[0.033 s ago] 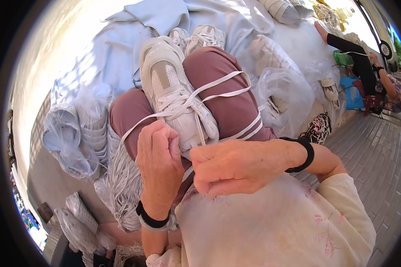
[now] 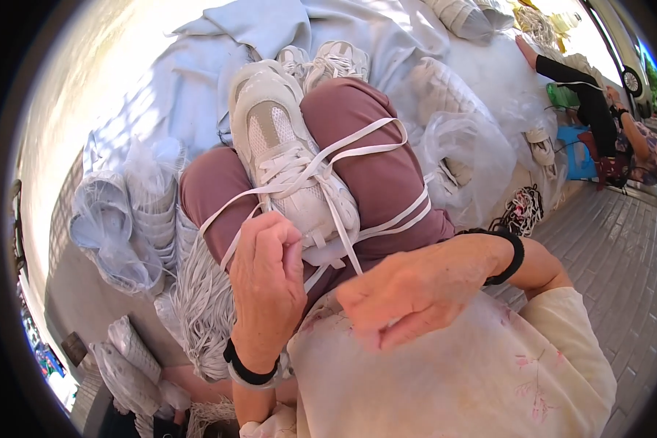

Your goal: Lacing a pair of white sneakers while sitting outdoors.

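A pale grey and beige sneaker (image 2: 274, 139) lies sole down between my knees, its toe pointing away from me. White shoelace (image 2: 365, 150) runs through its eyelets and loops loosely over both thighs. My right hand (image 2: 416, 296), to the right of the heel, is closed on a lace stretched down from the shoe; its fingers are slightly blurred. Just left of the heel, my left hand (image 2: 266, 292) has its fingers curled together. A strand of lace passes beside and behind it, and whatever its fingertips hold is hidden.
Bagged shoe parts (image 2: 113, 226) stand at the left beside a thick bundle of pale laces (image 2: 204, 314). More sneakers (image 2: 336, 62) sit beyond my knees on a light blue cloth (image 2: 241, 29). Plastic bags (image 2: 463, 160) lie at the right; another person (image 2: 639, 139) sits farther off.
My right hand has moved right and toward me, drawing the lace out from the heel into plain view. My left hand has barely shifted, a little lower.
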### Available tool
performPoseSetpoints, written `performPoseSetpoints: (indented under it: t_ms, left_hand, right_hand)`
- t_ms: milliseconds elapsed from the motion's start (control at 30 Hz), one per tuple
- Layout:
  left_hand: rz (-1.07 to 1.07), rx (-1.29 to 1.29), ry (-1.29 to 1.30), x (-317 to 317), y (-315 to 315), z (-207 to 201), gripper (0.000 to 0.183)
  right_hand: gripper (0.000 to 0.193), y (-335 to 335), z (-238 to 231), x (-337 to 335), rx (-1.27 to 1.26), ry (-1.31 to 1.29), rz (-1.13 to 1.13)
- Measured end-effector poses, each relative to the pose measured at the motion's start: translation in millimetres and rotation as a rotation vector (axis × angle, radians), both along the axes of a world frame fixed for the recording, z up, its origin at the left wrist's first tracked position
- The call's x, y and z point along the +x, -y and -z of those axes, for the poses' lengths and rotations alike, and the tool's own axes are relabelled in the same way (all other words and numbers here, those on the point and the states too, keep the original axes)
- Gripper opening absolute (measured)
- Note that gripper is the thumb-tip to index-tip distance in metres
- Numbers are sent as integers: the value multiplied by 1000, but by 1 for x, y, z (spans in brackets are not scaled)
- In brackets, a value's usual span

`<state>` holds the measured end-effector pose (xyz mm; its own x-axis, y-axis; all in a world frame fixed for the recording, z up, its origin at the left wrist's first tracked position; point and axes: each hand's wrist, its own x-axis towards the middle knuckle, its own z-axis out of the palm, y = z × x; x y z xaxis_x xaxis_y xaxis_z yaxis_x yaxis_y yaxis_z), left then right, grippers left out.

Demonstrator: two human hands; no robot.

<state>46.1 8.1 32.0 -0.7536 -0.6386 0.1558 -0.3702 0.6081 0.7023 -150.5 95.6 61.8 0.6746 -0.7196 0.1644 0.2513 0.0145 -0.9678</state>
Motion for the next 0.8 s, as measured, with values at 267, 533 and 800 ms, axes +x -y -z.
performPoseSetpoints:
  t_ms: [267, 533, 800]
  left_hand:
    - [-6, 341, 13, 4, -19, -11, 9]
    - [-184, 73, 73, -7, 4, -2, 10]
    - [-221, -81, 268, -22, 4, -10, 7]
  right_hand:
    - [5, -8, 20, -26, 66, -289, 325]
    - [7, 10, 41, 3, -28, -515, 847]
    - [10, 20, 55, 9, -308, -870, 907]
